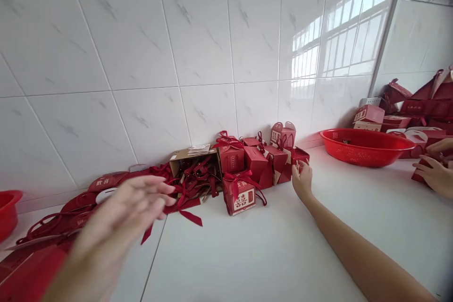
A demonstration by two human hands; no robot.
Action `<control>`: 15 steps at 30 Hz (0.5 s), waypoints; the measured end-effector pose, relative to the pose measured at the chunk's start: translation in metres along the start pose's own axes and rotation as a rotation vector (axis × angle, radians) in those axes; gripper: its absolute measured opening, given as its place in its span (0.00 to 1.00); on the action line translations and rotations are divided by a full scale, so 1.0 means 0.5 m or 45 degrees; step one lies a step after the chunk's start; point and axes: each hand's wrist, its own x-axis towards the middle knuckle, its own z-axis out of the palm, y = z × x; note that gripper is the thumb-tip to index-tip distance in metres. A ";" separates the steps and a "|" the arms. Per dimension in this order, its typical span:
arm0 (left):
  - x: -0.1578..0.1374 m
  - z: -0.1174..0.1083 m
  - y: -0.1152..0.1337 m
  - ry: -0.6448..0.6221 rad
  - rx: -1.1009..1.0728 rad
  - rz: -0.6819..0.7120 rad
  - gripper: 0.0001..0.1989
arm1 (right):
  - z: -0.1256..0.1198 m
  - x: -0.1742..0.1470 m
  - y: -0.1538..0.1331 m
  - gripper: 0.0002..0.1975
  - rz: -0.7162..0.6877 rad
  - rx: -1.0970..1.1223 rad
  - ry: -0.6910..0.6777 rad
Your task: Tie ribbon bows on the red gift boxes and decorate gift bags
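My left hand (138,203) is raised over the counter at the left, slightly blurred, its fingers stretched and apart from the thumb. Behind its fingertips lies a dark red ribbon (191,217) that trails from a pile. Beyond that, a cardboard box (177,166) on its side holds a tangle of red ribbon handles (201,174). At the right end of a cluster of gift boxes, my right hand (302,179) has its fingers closed on a small red gift box (301,155). A ribbon-tied gift box (244,199) with gold lettering stands at the front of the cluster.
Flattened red box pieces (85,203) are heaped at the left, near a red tub (7,214). A shallow red basket (368,151) stands right of the cluster. Another person's hands (437,174) work at the far right, near more boxes (370,114). A tiled wall (205,47) bounds the back.
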 end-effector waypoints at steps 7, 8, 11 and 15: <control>0.022 0.129 -0.185 -0.316 0.565 -0.170 0.26 | 0.038 0.006 0.088 0.25 0.062 0.199 -0.247; 0.026 0.143 -0.195 -0.280 0.639 -0.124 0.25 | 0.041 0.010 0.093 0.24 0.068 0.230 -0.288; 0.055 0.207 -0.179 -0.215 0.801 0.159 0.16 | 0.044 0.016 0.106 0.25 0.114 0.295 -0.336; 0.137 0.343 -0.129 -0.384 1.084 0.526 0.10 | 0.035 0.015 0.112 0.24 0.101 0.326 -0.406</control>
